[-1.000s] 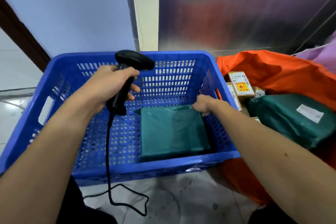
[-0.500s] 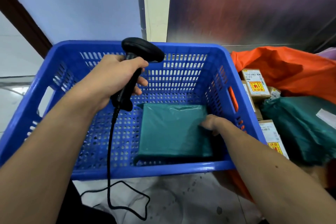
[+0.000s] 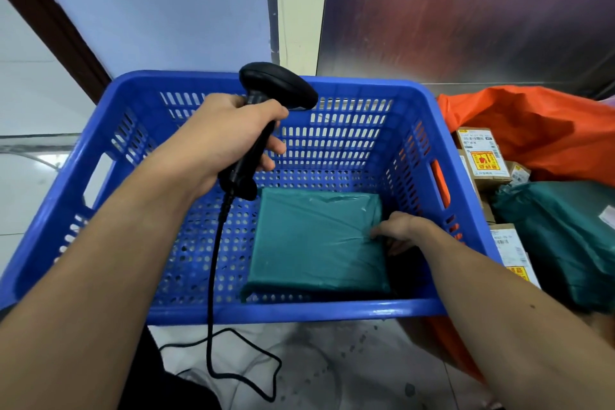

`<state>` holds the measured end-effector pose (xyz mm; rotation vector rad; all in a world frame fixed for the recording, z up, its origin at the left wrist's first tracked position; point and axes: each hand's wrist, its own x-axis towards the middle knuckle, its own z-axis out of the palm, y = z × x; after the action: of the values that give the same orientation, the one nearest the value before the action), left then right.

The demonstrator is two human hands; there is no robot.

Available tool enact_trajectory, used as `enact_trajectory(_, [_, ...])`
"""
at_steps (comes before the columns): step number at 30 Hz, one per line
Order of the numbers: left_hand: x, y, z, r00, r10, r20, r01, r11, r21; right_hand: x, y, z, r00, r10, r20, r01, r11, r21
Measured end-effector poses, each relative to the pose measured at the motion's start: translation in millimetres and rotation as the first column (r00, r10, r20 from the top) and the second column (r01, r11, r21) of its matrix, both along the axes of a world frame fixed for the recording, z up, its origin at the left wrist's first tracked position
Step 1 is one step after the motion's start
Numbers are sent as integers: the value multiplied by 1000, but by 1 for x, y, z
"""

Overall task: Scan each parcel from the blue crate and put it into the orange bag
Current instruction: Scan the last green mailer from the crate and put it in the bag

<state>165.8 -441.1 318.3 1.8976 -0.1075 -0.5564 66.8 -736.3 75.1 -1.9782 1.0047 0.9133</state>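
1. one green parcel (image 3: 316,243) lay flat on the bottom of the blue crate (image 3: 299,311), toward the lower right of the crate's inside, its glossy wrap facing up.
2. the right hand (image 3: 401,230) reached in from the lower right of the frame and gripped the green parcel's right edge: the thumb lay on top and the fingers curled down around the edge, their tips hidden beneath.
3. the left hand (image 3: 223,140) was held above the crate, left of centre, its fingers clamped around the handle of a black scanner (image 3: 278,85); the scanner's head sat above the fist, pointing toward the right, in front of the crate's far wall.
4. a black cable (image 3: 213,276) hung from the handle's base, ran down across the crate's near wall and looped on the pale floor (image 3: 349,363) at the bottom of the frame.
5. the orange bag (image 3: 539,130) lay open just beside the crate's right wall, at the right edge of the frame.
6. inside the bag were several cardboard boxes (image 3: 482,160) with yellow-and-red labels, and a second green parcel (image 3: 559,243) beside them, with a white label showing at the frame's edge.
7. behind the crate, a pale blue wall (image 3: 149,10) filled the upper left and a dull metal panel (image 3: 466,10) the upper right.
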Motion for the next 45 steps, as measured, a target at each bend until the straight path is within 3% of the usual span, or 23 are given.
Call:
enact_trajectory(14, [-3,4,6,1000,5,13,-5,1000,11,5,5,10,979,-190,75,174,969,175])
enact_trajectory(20, [-2,14,14,999,19,42,-18,999,-31,41,40,56,960,-92,263,79,995,60])
enact_trajectory(26, [-4,31,21,997,37,64,-33,998,-58,75,107,98,927,4,376,-37,996,79])
enact_trajectory(28, [-5,41,22,996,55,69,-51,997,-65,83,132,103,902,86,422,-98,995,7])
enact_trajectory(32, [-5,58,26,994,86,74,-80,994,-80,87,168,104,845,355,400,-230,916,-328])
enact_trajectory(35, [-8,68,31,991,100,86,-92,991,-96,80,186,107,796,380,471,-180,892,-414])
enact_trajectory(37, [-10,70,35,991,108,85,-99,989,-108,76,190,107,799,321,509,-153,926,-344])
enact_trajectory(40, [-14,73,41,990,121,78,-109,984,-139,68,196,104,879,217,423,-175,975,-137])
enact_trajectory(45, [-14,79,46,989,124,86,-108,979,-173,54,186,95,924,152,350,-130,988,-87])
